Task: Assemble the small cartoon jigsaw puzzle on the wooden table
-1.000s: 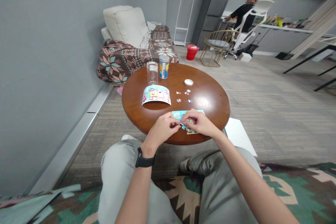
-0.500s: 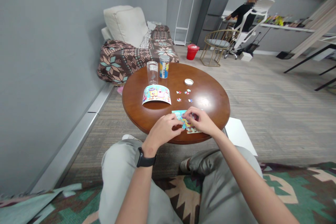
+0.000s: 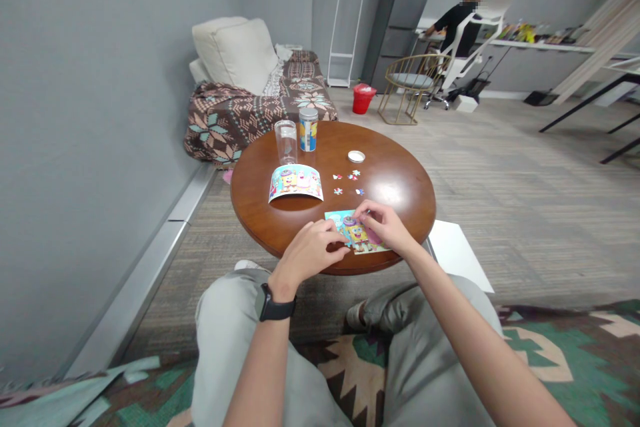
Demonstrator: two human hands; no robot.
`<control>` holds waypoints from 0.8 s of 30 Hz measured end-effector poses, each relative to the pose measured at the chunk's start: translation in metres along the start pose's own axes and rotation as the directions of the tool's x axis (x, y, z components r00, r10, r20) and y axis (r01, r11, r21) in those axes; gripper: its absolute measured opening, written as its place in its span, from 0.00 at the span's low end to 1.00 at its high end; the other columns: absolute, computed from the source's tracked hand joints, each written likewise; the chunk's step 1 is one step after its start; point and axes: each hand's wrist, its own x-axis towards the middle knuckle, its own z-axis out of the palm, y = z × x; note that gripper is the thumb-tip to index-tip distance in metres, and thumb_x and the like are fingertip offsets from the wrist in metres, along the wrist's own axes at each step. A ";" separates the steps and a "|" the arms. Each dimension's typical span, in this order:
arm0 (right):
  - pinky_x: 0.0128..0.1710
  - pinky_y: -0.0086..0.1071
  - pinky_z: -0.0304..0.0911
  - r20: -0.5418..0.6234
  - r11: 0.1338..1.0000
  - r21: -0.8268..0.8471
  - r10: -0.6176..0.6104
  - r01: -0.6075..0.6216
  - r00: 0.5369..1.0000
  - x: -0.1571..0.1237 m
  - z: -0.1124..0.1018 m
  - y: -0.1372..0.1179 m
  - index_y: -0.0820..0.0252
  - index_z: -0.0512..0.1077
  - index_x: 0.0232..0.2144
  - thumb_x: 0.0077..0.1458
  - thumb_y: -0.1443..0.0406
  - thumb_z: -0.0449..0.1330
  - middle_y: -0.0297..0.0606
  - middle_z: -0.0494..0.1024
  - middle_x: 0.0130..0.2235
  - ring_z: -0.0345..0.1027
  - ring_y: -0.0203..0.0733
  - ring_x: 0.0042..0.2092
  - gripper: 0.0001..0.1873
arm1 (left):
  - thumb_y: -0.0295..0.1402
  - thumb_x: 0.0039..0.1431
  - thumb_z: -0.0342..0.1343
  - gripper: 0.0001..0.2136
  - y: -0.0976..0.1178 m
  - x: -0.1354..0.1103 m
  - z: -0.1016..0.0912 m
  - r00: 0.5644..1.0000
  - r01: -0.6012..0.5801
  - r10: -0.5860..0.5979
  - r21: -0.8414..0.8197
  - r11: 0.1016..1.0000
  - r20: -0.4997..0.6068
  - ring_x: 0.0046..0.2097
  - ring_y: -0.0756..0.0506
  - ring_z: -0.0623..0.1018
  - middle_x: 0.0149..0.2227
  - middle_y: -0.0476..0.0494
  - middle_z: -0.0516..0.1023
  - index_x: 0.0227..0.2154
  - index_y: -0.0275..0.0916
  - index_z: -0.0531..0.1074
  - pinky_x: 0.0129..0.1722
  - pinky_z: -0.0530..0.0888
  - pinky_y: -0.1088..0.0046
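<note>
Left hand [image 3: 311, 245] and right hand [image 3: 387, 225] are apart from each other at the near rim of the round table [image 3: 400, 167], the puzzle [image 3: 357, 233] between them. The left's thumb and fingers are parted over its left side; the right's bent fingers are at its far edge, and whether they pinch a piece I cannot tell. A second ago the fingertips met over the middle; now the yellow figure shows clear, which suggests that spot is pieced together. Beyond lie loose pieces [image 3: 338, 191], with the arched picture card [image 3: 296, 183] to their left, then a lid [image 3: 357, 157], clear jar [image 3: 287, 143] and printed can [image 3: 309, 133].
</note>
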 end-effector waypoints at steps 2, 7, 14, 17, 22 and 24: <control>0.34 0.34 0.58 -0.074 0.990 0.130 0.055 -0.045 0.996 0.002 -0.001 0.004 0.58 0.73 0.28 0.50 0.56 0.60 0.35 0.73 0.28 0.64 0.39 0.32 0.11 | 0.34 0.58 0.61 0.07 0.001 0.000 -0.001 1.000 0.006 -0.006 0.006 1.000 0.007 0.41 0.45 0.73 0.36 0.47 0.75 0.39 0.41 0.78 0.43 0.68 0.69; 0.31 0.32 0.54 -0.265 0.903 0.428 0.160 -0.033 0.951 0.007 -0.006 0.011 0.57 0.72 0.26 0.41 0.59 0.61 0.32 0.68 0.25 0.57 0.36 0.28 0.09 | 0.34 0.57 0.61 0.12 0.000 0.001 -0.001 0.998 0.060 -0.061 -0.087 0.994 -0.011 0.36 0.48 0.72 0.34 0.50 0.73 0.44 0.41 0.74 0.38 0.67 0.72; 0.28 0.31 0.51 -0.300 0.823 0.568 0.198 0.008 0.933 0.011 -0.006 0.008 0.58 0.73 0.25 0.37 0.60 0.60 0.31 0.68 0.23 0.54 0.33 0.25 0.10 | 0.37 0.60 0.54 0.08 0.000 0.005 0.004 0.952 0.283 -0.298 -0.169 0.944 -0.073 0.28 0.51 0.68 0.26 0.54 0.68 0.29 0.39 0.67 0.31 0.63 0.75; 0.27 0.31 0.50 -0.313 0.814 0.580 0.188 0.031 0.931 0.011 -0.005 0.008 0.58 0.73 0.25 0.36 0.60 0.60 0.31 0.69 0.23 0.54 0.33 0.25 0.10 | 0.36 0.62 0.51 0.08 0.007 0.007 0.005 0.957 0.277 -0.273 0.029 0.961 -0.098 0.29 0.49 0.69 0.26 0.52 0.69 0.28 0.40 0.64 0.31 0.62 0.74; 0.27 0.30 0.50 -0.337 0.809 0.585 0.175 0.060 0.925 0.013 -0.004 0.011 0.59 0.74 0.23 0.36 0.60 0.59 0.30 0.69 0.22 0.54 0.33 0.25 0.10 | 0.35 0.68 0.44 0.08 0.017 0.010 -0.002 0.998 0.048 -0.057 0.424 0.904 0.008 0.34 0.45 0.74 0.31 0.45 0.74 0.36 0.39 0.64 0.33 0.64 0.70; 0.27 0.30 0.50 -0.341 0.805 0.590 0.174 0.066 0.924 0.013 -0.004 0.012 0.60 0.74 0.23 0.36 0.60 0.59 0.30 0.70 0.22 0.54 0.32 0.25 0.10 | 0.34 0.67 0.44 0.08 0.018 0.016 -0.009 0.983 -0.162 0.090 0.549 0.820 0.157 0.36 0.43 0.74 0.34 0.42 0.75 0.36 0.37 0.66 0.36 0.65 0.68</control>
